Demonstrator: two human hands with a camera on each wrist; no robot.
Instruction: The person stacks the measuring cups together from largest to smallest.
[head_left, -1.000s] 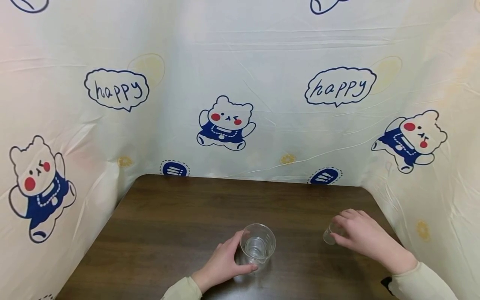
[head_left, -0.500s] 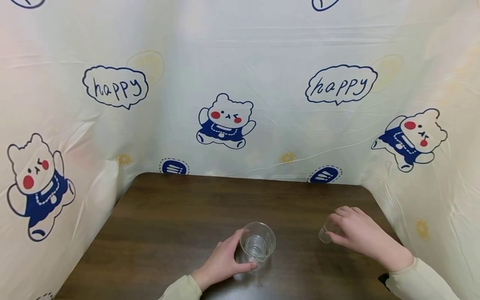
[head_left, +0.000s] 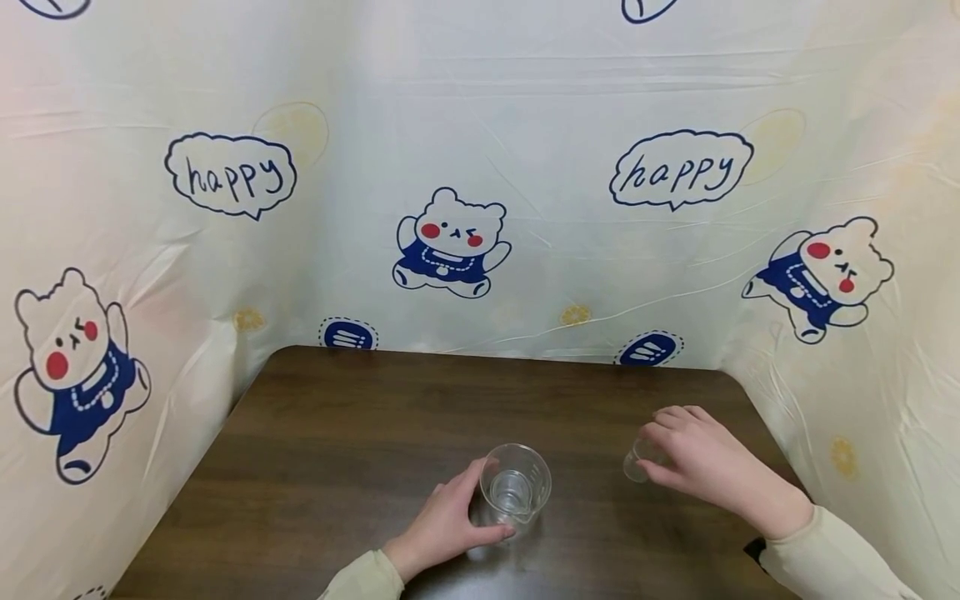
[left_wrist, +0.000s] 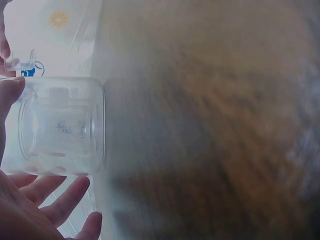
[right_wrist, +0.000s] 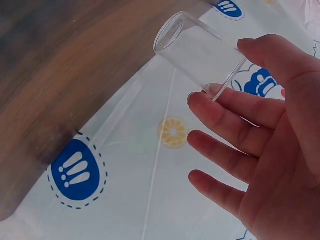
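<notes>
A clear glass beaker [head_left: 534, 492] with a pouring lip stands upright on the table. My left hand [head_left: 446, 527] holds it from the left, thumb at the near side and fingers behind. In the left wrist view, a smaller rounded glass outline shows inside the beaker [left_wrist: 97, 130]. Off to the right, my right hand [head_left: 697, 458] pinches a small clear glass cylinder [head_left: 634, 468] at its rim. The right wrist view shows thumb and fingers at one end of the tilted cylinder [right_wrist: 197, 52], its bottom end toward the table. The other fingers spread loosely apart.
The dark wooden table [head_left: 375, 417] is enclosed at the back and sides by pale cloth [head_left: 547, 125] printed with bears and "happy" bubbles. A black bit [head_left: 755, 550] shows at the right sleeve [head_left: 825, 550].
My right hand has moved left and slightly away from me with the small glass cylinder, closer to the beaker. The left hand and the beaker have stayed in place.
</notes>
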